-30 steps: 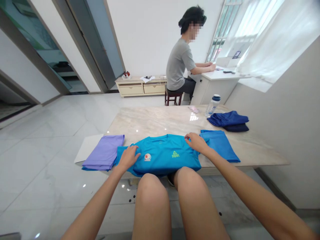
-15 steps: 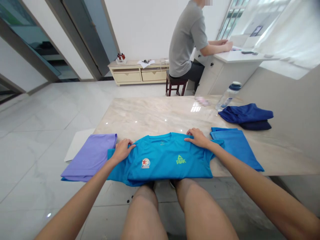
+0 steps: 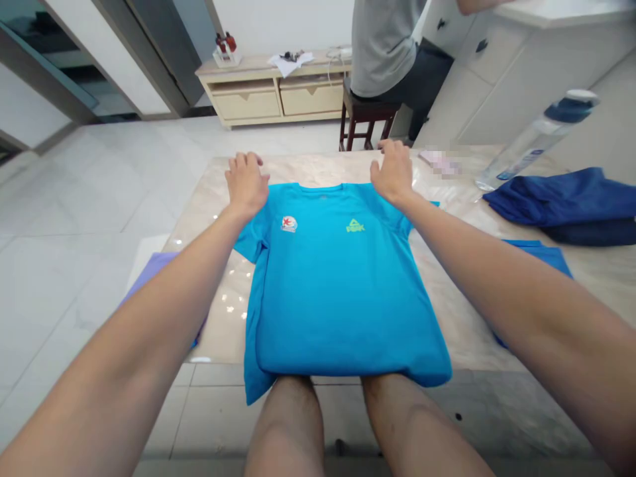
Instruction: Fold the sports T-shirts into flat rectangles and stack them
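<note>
A bright blue T-shirt (image 3: 332,285) lies spread on the table, front up, its collar pointing away from me. It has a round badge and a green PEAK logo on the chest, and its hem hangs over the near table edge. My left hand (image 3: 247,182) is at the shirt's left shoulder, fingers slightly bent and apart, reaching past the cloth. At the opposite shoulder my right hand (image 3: 396,171) has its thumb and fingers spread, with no cloth visible between them.
The marble-look table (image 3: 218,278) carries folded purple cloth (image 3: 152,271) at left, partly behind my arm. To the right are folded blue cloth (image 3: 544,255), a dark blue garment (image 3: 556,195) and a clear water bottle (image 3: 527,149). A person in grey (image 3: 382,50) sits on a stool beyond.
Both hands have moved away from me toward the far table edge. The shirt, gathered near the front edge before, is now stretched out across the table. My view has tilted down.
</note>
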### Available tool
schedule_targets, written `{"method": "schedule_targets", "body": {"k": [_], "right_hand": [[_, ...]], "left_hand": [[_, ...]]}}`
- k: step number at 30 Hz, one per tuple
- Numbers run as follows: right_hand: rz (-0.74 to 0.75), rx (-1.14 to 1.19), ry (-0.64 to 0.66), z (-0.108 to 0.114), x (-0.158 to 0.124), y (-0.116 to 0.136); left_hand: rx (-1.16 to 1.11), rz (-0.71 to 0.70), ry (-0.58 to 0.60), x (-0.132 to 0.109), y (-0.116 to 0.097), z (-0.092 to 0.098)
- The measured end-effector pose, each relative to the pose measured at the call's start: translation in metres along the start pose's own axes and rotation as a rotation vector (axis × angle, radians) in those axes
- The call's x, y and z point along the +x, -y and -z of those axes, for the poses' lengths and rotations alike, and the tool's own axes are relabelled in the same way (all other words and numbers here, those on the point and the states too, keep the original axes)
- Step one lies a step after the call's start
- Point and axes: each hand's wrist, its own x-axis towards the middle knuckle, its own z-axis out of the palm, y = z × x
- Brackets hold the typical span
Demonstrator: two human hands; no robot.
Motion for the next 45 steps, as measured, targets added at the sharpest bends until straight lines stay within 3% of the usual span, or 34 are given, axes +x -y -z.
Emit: {"method": "schedule_targets", "body": {"k": [2, 5, 7, 9, 12, 17, 22, 27, 32, 37, 40, 45], "right_hand": [[0.109, 0.059, 0.033, 0.01, -0.023, 0.029], [0.235, 0.096, 0.129, 0.026, -0.114, 0.047], [0.252, 0.071, 0.213, 0.034, -0.184, 0.04], [0.237, 0.033, 0.292, 0.04, -0.241, 0.022], [0.185, -0.009, 0.327, 0.049, -0.285, -0.003], [0.133, -0.093, 0.386, 0.058, -0.293, -0.017], [0.068, -0.178, 0.412, 0.058, -0.302, -0.015], [0.066, -0.186, 0.433, 0.071, -0.322, -0.021], [0.07, -0.185, 0.488, 0.097, -0.351, -0.02], [0.084, -0.209, 0.495, 0.122, -0.371, -0.01], [0.098, -0.195, 0.454, 0.131, -0.353, -0.012], [-0.087, -0.14, 0.303, 0.126, -0.276, -0.041]], "left_hand": [[-0.043, -0.146, -0.013, -0.028, -0.016, 0.003], [-0.125, -0.359, 0.065, -0.118, -0.02, -0.013], [-0.145, -0.402, 0.132, -0.183, -0.008, -0.031], [-0.139, -0.369, 0.148, -0.232, 0.012, -0.045], [-0.112, -0.306, 0.138, -0.266, 0.042, -0.051], [-0.036, -0.256, 0.155, -0.266, 0.058, -0.045], [0.096, -0.245, 0.148, -0.271, 0.04, -0.038], [0.147, -0.261, 0.23, -0.281, 0.028, -0.017], [0.107, -0.321, 0.223, -0.311, 0.036, -0.009], [0.046, -0.357, 0.092, -0.338, 0.047, -0.004], [0.048, -0.355, 0.059, -0.327, 0.042, 0.006], [-0.054, -0.341, 0.051, -0.279, 0.032, 0.008]]}}
